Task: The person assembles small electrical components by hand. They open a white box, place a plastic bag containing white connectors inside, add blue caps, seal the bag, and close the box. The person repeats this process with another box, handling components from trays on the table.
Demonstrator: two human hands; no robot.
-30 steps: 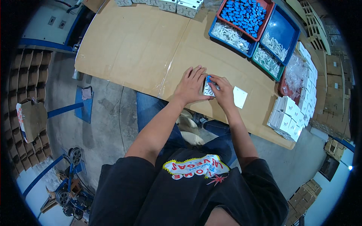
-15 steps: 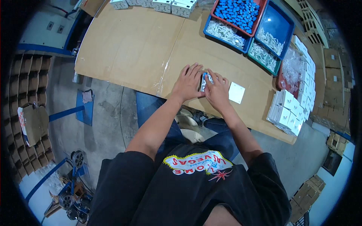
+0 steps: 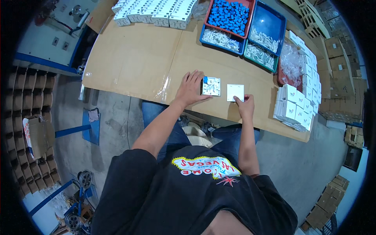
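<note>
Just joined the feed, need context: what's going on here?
A person's left grip rests against an open-faced square unit with a small blue part at its upper-left corner. The right grip holds a white square plate at its lower right. Unit and plate sit apart, side by side over the cardboard-covered table; trays of small pieces stand beyond.

So yeah, our left hand is kinda splayed, our right hand pinching, both arms stretched forward.
</note>
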